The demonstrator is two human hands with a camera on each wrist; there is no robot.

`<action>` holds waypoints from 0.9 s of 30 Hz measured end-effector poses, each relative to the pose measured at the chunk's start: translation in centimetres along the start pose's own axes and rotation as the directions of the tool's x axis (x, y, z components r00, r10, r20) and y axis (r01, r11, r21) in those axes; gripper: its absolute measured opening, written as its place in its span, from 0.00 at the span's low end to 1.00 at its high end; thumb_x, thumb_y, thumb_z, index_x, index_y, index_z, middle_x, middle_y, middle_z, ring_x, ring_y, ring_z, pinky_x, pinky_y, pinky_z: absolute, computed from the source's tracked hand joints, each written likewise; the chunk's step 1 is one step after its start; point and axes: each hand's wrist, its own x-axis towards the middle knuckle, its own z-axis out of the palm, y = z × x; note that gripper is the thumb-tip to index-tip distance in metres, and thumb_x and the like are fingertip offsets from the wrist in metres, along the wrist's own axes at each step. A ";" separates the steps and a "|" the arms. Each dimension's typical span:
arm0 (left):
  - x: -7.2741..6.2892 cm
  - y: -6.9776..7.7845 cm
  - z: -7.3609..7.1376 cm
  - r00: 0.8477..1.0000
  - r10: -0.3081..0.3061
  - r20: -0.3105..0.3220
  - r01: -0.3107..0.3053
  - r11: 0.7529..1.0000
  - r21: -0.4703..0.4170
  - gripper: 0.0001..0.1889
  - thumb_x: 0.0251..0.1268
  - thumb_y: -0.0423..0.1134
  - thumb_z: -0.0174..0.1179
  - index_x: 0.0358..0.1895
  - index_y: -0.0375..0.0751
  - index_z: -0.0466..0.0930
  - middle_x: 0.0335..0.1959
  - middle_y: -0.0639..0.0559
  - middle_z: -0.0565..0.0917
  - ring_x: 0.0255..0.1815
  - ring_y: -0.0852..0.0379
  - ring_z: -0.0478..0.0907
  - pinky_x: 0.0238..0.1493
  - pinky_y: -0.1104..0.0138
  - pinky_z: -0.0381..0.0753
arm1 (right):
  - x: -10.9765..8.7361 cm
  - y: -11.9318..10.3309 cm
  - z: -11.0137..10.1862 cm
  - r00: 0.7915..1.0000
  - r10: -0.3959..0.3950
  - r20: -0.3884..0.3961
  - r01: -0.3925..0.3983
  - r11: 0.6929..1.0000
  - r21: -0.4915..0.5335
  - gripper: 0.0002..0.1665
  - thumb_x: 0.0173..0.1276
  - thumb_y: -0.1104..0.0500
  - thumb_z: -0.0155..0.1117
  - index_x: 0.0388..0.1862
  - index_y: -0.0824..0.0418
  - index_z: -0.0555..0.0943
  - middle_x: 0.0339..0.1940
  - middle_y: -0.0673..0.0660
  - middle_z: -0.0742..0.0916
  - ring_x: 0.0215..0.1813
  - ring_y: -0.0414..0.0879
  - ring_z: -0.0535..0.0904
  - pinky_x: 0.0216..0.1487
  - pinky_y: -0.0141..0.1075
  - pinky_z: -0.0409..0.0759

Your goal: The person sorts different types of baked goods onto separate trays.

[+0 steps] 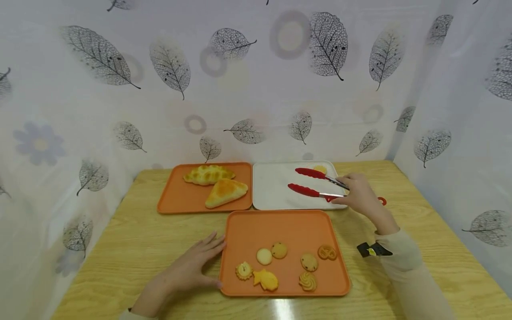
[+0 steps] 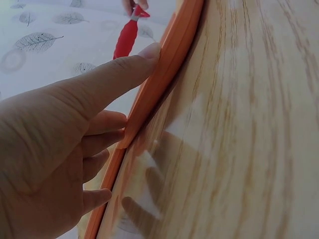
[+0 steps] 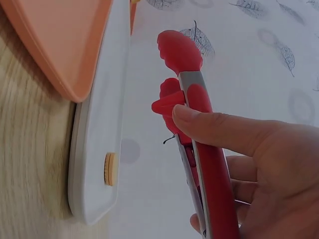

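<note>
My right hand grips a pair of red-and-silver tongs over the right part of the white tray. The tongs' two red tips point left and stand apart with nothing between them; in the right wrist view the thumb lies along one arm of the tongs. Cookies lie on the white tray's right side, one a yellow cookie, partly behind the tongs. My left hand has its fingers extended, with fingertips and thumb at the left edge of the near orange tray.
Several cookies lie on the near orange tray, among them a fish-shaped cookie, a pretzel cookie and a swirl cookie. The back-left orange tray bears a long bread and a triangular bread. A leaf-print curtain surrounds the wooden table.
</note>
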 end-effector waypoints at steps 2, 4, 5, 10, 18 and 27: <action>0.0 -0.1 0.1 1.000 -0.003 -0.004 0.003 1.000 0.006 0.54 0.48 0.70 0.63 0.76 0.43 0.58 0.78 0.48 0.58 0.80 0.40 0.47 0.73 0.38 0.53 | -0.3 -0.4 0.0 1.000 -0.024 0.013 0.024 1.000 0.011 0.42 0.50 0.55 0.80 0.60 0.75 0.76 0.53 0.74 0.80 0.54 0.68 0.74 0.56 0.60 0.74; 0.0 -0.1 0.2 1.000 -0.010 -0.007 0.010 1.000 0.007 0.54 0.47 0.70 0.64 0.76 0.44 0.58 0.78 0.49 0.57 0.80 0.41 0.47 0.74 0.39 0.52 | -0.8 -0.8 0.1 0.999 -0.045 0.026 0.044 0.999 0.013 0.42 0.49 0.55 0.80 0.59 0.75 0.76 0.53 0.73 0.80 0.54 0.67 0.73 0.56 0.60 0.73; 0.1 -0.2 0.2 1.000 -0.013 -0.009 0.013 1.000 0.010 0.54 0.47 0.70 0.64 0.76 0.45 0.58 0.78 0.49 0.57 0.80 0.42 0.47 0.74 0.40 0.52 | -1.0 -1.0 0.1 0.998 -0.057 0.030 0.057 0.998 0.016 0.41 0.48 0.56 0.81 0.59 0.75 0.77 0.53 0.73 0.80 0.54 0.67 0.72 0.56 0.60 0.73; 0.1 -0.3 0.4 1.000 -0.026 -0.009 0.026 1.000 0.008 0.54 0.46 0.69 0.65 0.76 0.46 0.57 0.79 0.51 0.56 0.81 0.44 0.45 0.75 0.42 0.51 | -2.8 -1.5 -0.1 0.994 -0.102 0.041 0.101 0.994 0.028 0.40 0.47 0.57 0.81 0.58 0.74 0.78 0.52 0.70 0.80 0.53 0.64 0.71 0.51 0.56 0.74; 0.3 -0.3 0.6 1.000 -0.003 -0.012 0.004 1.000 0.016 0.54 0.47 0.70 0.64 0.76 0.45 0.58 0.79 0.50 0.57 0.81 0.42 0.46 0.75 0.41 0.52 | -5.6 -1.3 -0.2 0.992 -0.120 0.049 0.118 0.992 0.031 0.40 0.45 0.57 0.82 0.57 0.71 0.80 0.50 0.66 0.81 0.52 0.62 0.73 0.50 0.56 0.77; 0.2 -0.5 0.8 1.000 -0.017 -0.010 0.017 1.000 0.018 0.55 0.46 0.70 0.64 0.76 0.46 0.57 0.79 0.51 0.56 0.81 0.43 0.45 0.75 0.41 0.51 | -6.7 -2.1 0.5 0.982 -0.176 0.062 0.176 0.984 0.015 0.38 0.41 0.56 0.84 0.54 0.66 0.83 0.46 0.61 0.83 0.49 0.56 0.76 0.48 0.51 0.79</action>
